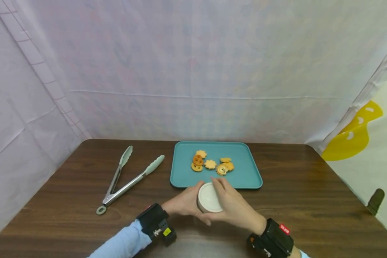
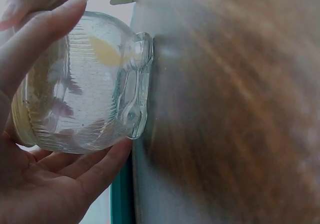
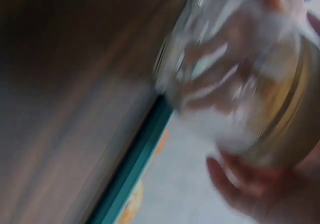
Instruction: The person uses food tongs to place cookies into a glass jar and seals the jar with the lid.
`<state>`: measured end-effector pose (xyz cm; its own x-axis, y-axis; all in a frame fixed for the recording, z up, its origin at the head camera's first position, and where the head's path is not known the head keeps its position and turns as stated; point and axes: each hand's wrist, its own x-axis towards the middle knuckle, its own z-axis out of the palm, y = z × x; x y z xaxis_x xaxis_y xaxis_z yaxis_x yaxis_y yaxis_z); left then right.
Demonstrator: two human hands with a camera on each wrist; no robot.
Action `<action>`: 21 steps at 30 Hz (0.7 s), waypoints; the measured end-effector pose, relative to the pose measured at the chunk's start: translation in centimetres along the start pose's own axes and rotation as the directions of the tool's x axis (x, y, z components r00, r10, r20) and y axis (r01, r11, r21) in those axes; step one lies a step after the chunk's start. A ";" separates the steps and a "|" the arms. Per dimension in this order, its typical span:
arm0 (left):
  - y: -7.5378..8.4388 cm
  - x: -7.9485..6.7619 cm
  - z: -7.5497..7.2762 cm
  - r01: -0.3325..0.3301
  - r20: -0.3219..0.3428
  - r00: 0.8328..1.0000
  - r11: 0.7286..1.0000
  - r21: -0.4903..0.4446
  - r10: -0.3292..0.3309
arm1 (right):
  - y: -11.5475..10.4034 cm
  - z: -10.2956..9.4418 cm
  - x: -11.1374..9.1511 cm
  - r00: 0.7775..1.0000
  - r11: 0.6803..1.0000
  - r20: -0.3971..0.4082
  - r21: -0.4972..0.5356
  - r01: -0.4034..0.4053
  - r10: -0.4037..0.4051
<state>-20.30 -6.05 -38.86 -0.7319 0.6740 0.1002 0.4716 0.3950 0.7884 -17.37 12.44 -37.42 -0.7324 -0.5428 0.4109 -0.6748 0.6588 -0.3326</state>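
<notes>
A clear ribbed glass jar [image 2: 95, 98] with a round white lid [image 1: 209, 197] stands upright at the front edge of the tray, its base down close to the tabletop. My left hand [image 1: 187, 201] wraps the jar's side, thumb on one side and fingers on the other. From the right, my right hand [image 1: 234, 206] grips round the lid's edge. Through the blurred glass [image 3: 220, 83] in the right wrist view, fingers show behind the jar. Just beyond the hands lies a teal tray [image 1: 245, 175] bearing several cookies [image 1: 210, 164].
Metal tongs [image 1: 129, 186] with pale grey tips lie spread on the left of the dark wooden table [image 1: 296, 193]. White cloth [image 1: 193, 71] hangs behind the table. A yellow shape [image 1: 351, 139] shows on the cloth at the right.
</notes>
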 end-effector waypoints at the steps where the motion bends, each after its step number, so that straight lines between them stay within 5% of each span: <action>1: 0.0 0.0 0.0 -0.004 -0.004 1.000 1.000 0.000 0.004 | -0.3 0.2 -0.1 0.999 0.999 -0.039 -0.048 -0.016 0.014; 8: 0.0 -0.1 0.0 0.006 -0.021 1.000 1.000 -0.015 -0.006 | -1.6 0.5 -0.4 0.980 0.976 -0.188 -0.193 -0.100 0.063; 15: -0.2 -0.1 -0.1 0.001 0.000 1.000 1.000 -0.026 -0.001 | -1.1 0.3 -0.4 0.988 0.985 -0.155 -0.164 -0.044 0.018; 21: -0.2 0.0 -0.1 0.002 0.001 1.000 1.000 0.003 -0.002 | -0.1 -0.2 -0.1 0.998 1.000 -0.057 -0.008 0.007 -0.007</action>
<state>-20.46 -6.22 -38.95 -0.7326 0.6736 0.0978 0.4715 0.3985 0.7867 -17.21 12.56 -37.32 -0.7213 -0.5167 0.4613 -0.6789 0.6592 -0.3233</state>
